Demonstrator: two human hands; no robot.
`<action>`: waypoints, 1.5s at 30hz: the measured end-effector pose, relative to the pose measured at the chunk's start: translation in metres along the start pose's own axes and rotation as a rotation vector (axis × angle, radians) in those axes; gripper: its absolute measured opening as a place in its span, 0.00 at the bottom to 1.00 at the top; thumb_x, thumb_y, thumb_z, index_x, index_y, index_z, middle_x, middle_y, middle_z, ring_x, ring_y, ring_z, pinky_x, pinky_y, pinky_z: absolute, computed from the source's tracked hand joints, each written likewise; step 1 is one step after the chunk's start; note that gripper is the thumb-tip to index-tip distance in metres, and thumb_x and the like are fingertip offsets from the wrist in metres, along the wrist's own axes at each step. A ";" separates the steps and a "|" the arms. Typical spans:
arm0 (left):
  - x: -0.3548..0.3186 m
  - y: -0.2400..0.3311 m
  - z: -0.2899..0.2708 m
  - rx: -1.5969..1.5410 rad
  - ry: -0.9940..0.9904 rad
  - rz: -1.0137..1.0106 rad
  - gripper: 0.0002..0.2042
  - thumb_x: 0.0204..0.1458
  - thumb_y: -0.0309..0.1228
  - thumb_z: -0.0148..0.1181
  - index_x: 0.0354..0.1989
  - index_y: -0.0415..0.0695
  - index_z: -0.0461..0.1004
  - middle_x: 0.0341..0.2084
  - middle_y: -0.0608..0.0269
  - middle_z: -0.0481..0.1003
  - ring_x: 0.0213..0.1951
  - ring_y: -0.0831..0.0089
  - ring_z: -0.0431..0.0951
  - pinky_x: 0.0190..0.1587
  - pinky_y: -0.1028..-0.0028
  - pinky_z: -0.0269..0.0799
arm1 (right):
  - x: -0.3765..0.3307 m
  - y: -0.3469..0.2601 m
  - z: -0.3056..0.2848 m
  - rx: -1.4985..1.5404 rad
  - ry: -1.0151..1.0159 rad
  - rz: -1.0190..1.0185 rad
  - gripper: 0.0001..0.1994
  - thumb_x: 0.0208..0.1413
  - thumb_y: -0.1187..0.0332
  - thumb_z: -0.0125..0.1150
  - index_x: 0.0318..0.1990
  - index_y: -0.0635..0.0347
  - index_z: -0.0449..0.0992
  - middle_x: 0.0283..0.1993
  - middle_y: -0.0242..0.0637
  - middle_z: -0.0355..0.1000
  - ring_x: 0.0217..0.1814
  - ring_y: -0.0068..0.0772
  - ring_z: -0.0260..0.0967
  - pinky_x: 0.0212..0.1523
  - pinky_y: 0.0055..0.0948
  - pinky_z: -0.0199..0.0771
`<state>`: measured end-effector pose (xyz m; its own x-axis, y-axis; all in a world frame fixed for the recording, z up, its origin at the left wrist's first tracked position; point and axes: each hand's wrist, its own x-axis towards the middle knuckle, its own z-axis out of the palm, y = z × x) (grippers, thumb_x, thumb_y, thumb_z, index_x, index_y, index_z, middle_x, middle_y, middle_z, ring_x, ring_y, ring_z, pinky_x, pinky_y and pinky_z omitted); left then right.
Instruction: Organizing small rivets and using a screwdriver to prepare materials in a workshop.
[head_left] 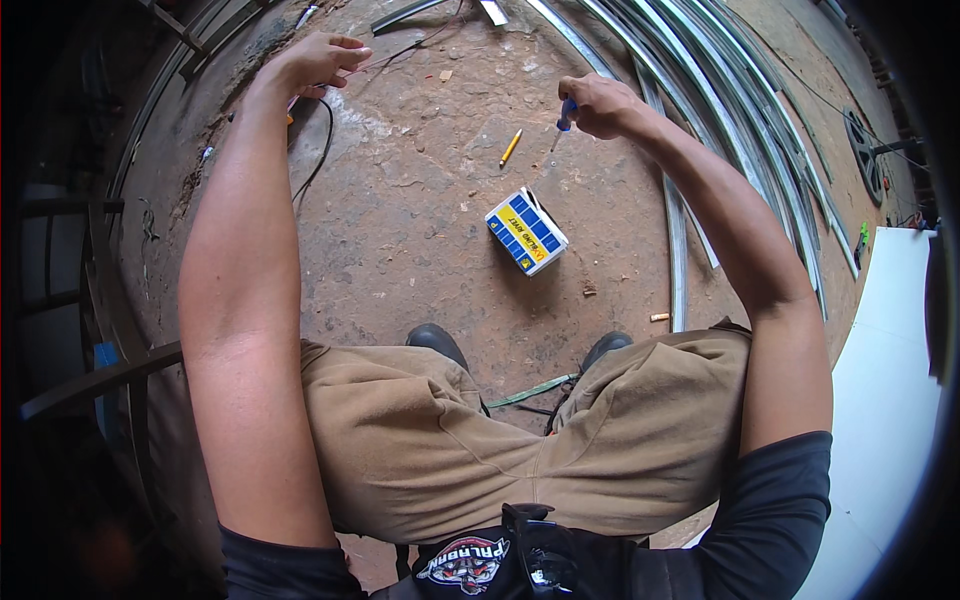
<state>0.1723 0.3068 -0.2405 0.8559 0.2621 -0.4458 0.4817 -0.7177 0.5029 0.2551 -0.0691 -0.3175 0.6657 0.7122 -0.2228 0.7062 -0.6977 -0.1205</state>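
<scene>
Nearest, at the lower centre, are the person's brown trousers (400, 440), with the toes of dark boots (437, 344) beyond them on the stained reddish-brown floor (390, 270). A small carton (527, 232), white with blue and yellow panels, sits askew at the centre of the frame. Beyond it lies a slim yellow pencil-like marker (511, 148), aslant. The screwdriver (567, 116), right of the upper centre, has a blue handle and a thin shaft pointing toward the lower edge; its tip is near a small pale piece (553, 163), contact being unclear. The right hand (603, 107) is closed around the handle. The left hand (318, 64), well apart from it at the upper left, has its fingers loosely bent near a dark cable (329, 130); whether they grip anything cannot be told. Long, silvery metal strips (700, 75) sweep across the upper right.
</scene>
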 end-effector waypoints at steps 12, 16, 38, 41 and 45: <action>0.001 0.002 0.002 0.042 0.004 -0.001 0.30 0.57 0.53 0.59 0.66 0.55 0.64 0.50 0.65 0.75 0.42 0.72 0.76 0.50 0.58 0.67 | 0.000 0.006 0.027 0.005 -0.074 0.007 0.11 0.54 0.71 0.58 0.44 0.63 0.72 0.41 0.51 0.75 0.48 0.52 0.73 0.46 0.43 0.71; 0.002 -0.001 0.002 0.013 0.010 -0.004 0.30 0.57 0.53 0.59 0.66 0.55 0.65 0.49 0.65 0.75 0.42 0.72 0.76 0.50 0.59 0.67 | -0.001 0.006 0.018 0.011 -0.075 0.029 0.11 0.55 0.68 0.58 0.44 0.62 0.74 0.40 0.51 0.76 0.47 0.50 0.74 0.45 0.43 0.73; 0.003 -0.001 0.002 0.016 0.011 0.021 0.30 0.56 0.53 0.59 0.65 0.55 0.66 0.46 0.68 0.75 0.38 0.75 0.75 0.47 0.62 0.66 | -0.004 -0.002 0.019 0.018 -0.064 0.015 0.12 0.55 0.68 0.58 0.44 0.63 0.75 0.41 0.52 0.76 0.47 0.51 0.75 0.46 0.43 0.74; 0.003 -0.001 0.002 0.023 0.012 0.026 0.30 0.56 0.53 0.59 0.65 0.54 0.66 0.47 0.67 0.75 0.39 0.75 0.75 0.47 0.62 0.66 | -0.004 0.004 0.009 0.047 -0.005 0.025 0.13 0.54 0.68 0.58 0.46 0.62 0.76 0.41 0.52 0.77 0.46 0.51 0.75 0.45 0.43 0.74; 0.004 -0.002 0.004 0.044 0.025 0.032 0.30 0.56 0.53 0.59 0.65 0.55 0.65 0.49 0.66 0.75 0.40 0.74 0.75 0.47 0.62 0.67 | -0.003 0.004 0.006 0.048 -0.011 0.042 0.11 0.55 0.68 0.56 0.44 0.63 0.74 0.42 0.52 0.76 0.48 0.51 0.75 0.47 0.43 0.73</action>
<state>0.1736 0.3066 -0.2463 0.8754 0.2538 -0.4113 0.4456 -0.7536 0.4832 0.2544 -0.0747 -0.3230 0.6914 0.6816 -0.2394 0.6651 -0.7300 -0.1575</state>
